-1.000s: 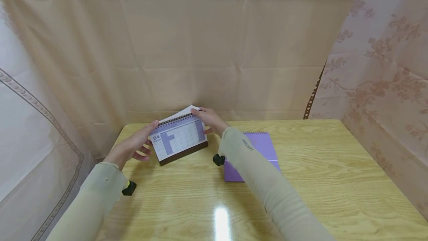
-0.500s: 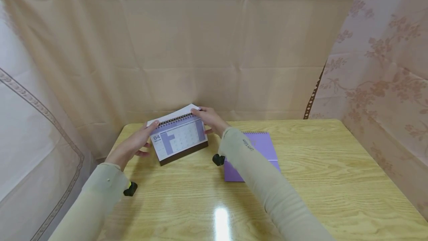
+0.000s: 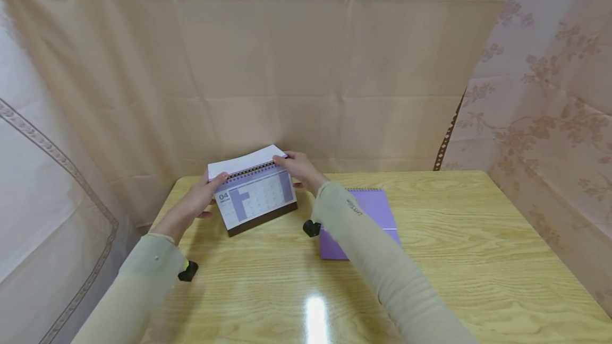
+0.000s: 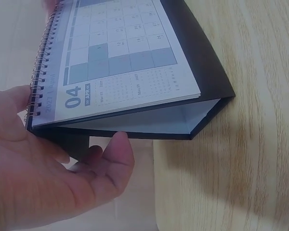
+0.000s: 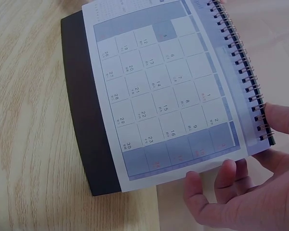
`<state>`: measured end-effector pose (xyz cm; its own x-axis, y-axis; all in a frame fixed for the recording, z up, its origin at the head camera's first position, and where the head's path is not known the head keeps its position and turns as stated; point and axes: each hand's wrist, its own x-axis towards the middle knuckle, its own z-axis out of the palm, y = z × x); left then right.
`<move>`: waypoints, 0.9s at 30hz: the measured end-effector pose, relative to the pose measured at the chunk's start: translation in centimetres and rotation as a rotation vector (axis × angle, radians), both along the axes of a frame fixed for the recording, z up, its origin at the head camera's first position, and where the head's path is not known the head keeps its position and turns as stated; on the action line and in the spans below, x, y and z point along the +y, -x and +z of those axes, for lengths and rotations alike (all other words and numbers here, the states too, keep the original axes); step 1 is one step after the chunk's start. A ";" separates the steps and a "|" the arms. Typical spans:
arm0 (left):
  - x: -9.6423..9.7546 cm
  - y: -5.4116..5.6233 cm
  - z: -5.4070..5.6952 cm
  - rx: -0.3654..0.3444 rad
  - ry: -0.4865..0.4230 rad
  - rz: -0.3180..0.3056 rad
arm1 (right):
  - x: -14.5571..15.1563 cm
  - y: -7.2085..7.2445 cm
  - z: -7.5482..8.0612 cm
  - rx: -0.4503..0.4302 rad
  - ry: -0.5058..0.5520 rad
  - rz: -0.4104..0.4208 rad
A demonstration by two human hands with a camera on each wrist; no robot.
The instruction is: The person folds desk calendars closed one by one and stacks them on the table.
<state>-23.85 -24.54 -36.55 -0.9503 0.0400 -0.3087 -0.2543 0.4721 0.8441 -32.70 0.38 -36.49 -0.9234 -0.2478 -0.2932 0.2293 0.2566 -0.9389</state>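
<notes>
A desk calendar [image 3: 255, 195] stands tilted on the table, its April page marked 04 facing me above a dark brown base strip. My left hand [image 3: 191, 203] grips its upper left corner, thumb on the spiral binding and fingers partly hidden behind. At the other end of the binding, my right hand [image 3: 301, 169] pinches the upper right corner, thumb on top. A white sheet [image 3: 244, 161] shows behind the rings between both hands. Through the left wrist view, the open triangular side of the stand [image 4: 178, 118] is visible beside my left fingers [image 4: 119, 151].
A purple spiral-bound calendar [image 3: 368, 208] lies on the wooden table [image 3: 459, 238], partly covered by my right sleeve. Beige cloth [image 3: 306, 68] hangs just behind the table's far edge. Patterned curtains stand at both sides.
The white sheet behind the binding has come up and spread wider into view. My left fingers have drawn in behind the calendar's corner; the right hand has barely moved.
</notes>
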 end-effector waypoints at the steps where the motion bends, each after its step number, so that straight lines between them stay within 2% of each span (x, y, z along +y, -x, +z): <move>1: 0.0 0.0 0.0 0.003 -0.002 0.002 | 0.0 0.0 0.0 0.002 0.001 0.001; 7: 0.2 -0.2 0.0 0.038 -0.019 0.030 | -0.1 0.0 -0.1 0.022 0.006 -0.001; 15: 0.2 -0.2 -0.6 0.075 -0.032 0.077 | -0.2 0.0 -0.1 0.053 0.005 -0.007; 21: 0.1 -0.1 -0.7 0.081 -0.032 0.065 | -0.3 -0.1 0.1 0.087 -0.002 -0.007; 27: 0.6 -0.4 -0.5 0.128 -0.046 0.068 | -0.4 -0.1 0.1 0.095 -0.016 -0.014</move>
